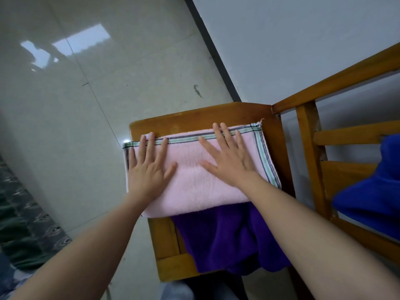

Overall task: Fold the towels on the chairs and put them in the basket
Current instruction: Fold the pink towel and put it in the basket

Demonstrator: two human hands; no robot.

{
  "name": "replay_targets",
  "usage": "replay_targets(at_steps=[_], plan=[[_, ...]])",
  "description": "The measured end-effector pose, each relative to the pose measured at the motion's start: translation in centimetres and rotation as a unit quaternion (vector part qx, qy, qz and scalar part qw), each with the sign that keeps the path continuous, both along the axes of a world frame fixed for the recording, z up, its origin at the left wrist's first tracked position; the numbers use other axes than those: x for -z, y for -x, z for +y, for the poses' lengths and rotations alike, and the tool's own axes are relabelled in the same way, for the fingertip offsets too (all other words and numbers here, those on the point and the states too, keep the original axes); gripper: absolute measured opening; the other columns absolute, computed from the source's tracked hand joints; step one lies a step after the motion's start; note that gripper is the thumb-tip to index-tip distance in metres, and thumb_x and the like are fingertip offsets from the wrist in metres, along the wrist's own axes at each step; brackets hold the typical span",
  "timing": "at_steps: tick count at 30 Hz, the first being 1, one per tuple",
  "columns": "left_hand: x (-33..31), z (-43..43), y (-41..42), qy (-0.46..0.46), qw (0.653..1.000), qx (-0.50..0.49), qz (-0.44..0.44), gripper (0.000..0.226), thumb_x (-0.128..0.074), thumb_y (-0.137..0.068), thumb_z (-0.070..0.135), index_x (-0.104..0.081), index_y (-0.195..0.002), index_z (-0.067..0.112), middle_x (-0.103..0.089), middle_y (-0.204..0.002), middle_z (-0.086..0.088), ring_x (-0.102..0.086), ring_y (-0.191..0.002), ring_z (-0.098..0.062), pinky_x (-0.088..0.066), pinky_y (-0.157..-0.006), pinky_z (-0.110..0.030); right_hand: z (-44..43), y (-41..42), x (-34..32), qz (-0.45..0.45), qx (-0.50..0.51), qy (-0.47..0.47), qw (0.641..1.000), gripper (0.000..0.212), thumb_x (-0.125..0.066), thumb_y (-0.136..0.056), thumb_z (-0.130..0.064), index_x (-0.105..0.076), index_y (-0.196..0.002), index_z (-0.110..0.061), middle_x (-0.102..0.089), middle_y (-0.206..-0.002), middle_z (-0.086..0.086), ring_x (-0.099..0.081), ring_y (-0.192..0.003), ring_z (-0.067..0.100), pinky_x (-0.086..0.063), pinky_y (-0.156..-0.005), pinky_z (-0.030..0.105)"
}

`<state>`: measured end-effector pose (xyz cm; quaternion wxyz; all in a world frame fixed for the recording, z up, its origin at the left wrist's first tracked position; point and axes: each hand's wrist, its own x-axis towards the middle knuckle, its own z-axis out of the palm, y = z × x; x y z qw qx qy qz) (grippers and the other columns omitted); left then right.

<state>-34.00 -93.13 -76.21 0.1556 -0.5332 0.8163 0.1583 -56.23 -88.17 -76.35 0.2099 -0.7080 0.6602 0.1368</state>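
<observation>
At the far left, well away from the left grip, a dark patterned fabric [26, 213] lies at the frame's edge over a glossy tiled floor [86, 94].

The left grip [147, 172] is spread flat, palm down, fingers straight and fanned. It presses on the left end of the pink towel [194, 187], and its fingertips [151, 137] reach the striped border at the far edge. The towel is folded into a broad rectangle and lies on the wooden chair seat [194, 114]. Green and dark stripes run along its far and right sides. Its left corner, just outside the left grip's little finger, hangs slightly past the seat's edge.

The right grip [229, 159] is also spread open and flat, pressing the towel's right half. Its longest fingers lie across the striped border. The two grips are apart, with bare pink cloth between the thumbs.

On the near side of both grips, a purple towel [229, 234] lies rumpled — tucked under the pink towel's near edge and draped over the seat's front.

To the right of the right grip stand wooden rails [309, 159]. Beyond them a blue towel [372, 191] hangs at the frame's edge — what it hangs on cannot be told. Behind, a pale wall [303, 40] meets the floor at a dark baseboard [212, 46].
</observation>
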Motion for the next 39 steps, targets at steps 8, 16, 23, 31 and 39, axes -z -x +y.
replay_targets(at_steps=[8,16,23,31,39], plan=[[1.1,0.1,0.1,0.023,1.000,-0.009,0.009,0.072,-0.006,-0.084,0.064,0.002,-0.147,0.030,0.005,-0.158,-0.003,0.015,-0.142,-0.017,0.024,-0.109,-0.034,-0.4,0.8,1.3,-0.016,-0.020,0.011,1.000,0.063,0.005,-0.084,-0.068,0.025,-0.136,-0.040,0.033,-0.146,0.003,0.038,-0.132,0.019,0.027,-0.105,0.041],[-3.1,2.3,1.6,0.016,0.999,-0.012,0.035,0.073,0.004,-0.083,0.064,0.009,-0.143,0.024,0.018,-0.151,-0.002,0.020,-0.139,-0.020,0.014,-0.112,-0.044,4.1,-0.9,-3.5,-0.062,0.123,0.067,0.988,0.065,-0.018,-0.090,-0.064,-0.003,-0.143,-0.031,0.013,-0.149,0.003,0.016,-0.138,0.023,0.010,-0.110,0.045],[-5.6,10.0,1.8,-0.064,0.997,0.001,0.034,0.076,-0.001,-0.090,0.060,-0.033,-0.143,0.016,-0.031,-0.149,-0.017,-0.023,-0.137,-0.037,-0.024,-0.104,-0.057,7.7,1.1,-5.2,-0.055,0.509,0.033,0.858,0.064,-0.046,-0.094,-0.037,-0.018,-0.148,-0.017,-0.015,-0.156,0.011,-0.011,-0.144,0.030,-0.013,-0.114,0.048],[-2.6,11.4,1.2,-0.119,0.992,0.030,0.001,0.068,-0.014,-0.088,0.066,0.030,-0.133,0.042,0.017,-0.156,-0.010,0.016,-0.143,-0.031,0.001,-0.114,-0.051,6.7,3.9,-5.3,-0.274,0.681,-0.028,0.678,0.050,-0.059,-0.089,-0.022,-0.043,-0.133,-0.005,-0.053,-0.129,0.014,-0.055,-0.110,0.028,-0.051,-0.087,0.039],[-3.4,10.4,1.9,-0.142,0.989,0.040,-0.027,0.067,-0.013,-0.088,0.066,0.011,-0.144,0.040,0.014,-0.157,-0.008,0.012,-0.144,-0.030,0.001,-0.113,-0.054,5.3,3.2,-7.7,-0.286,0.663,0.042,0.690,0.003,-0.062,-0.084,-0.007,-0.062,-0.086,-0.010,-0.065,-0.092,0.009,-0.058,-0.069,0.012,-0.043,-0.051,0.021]])
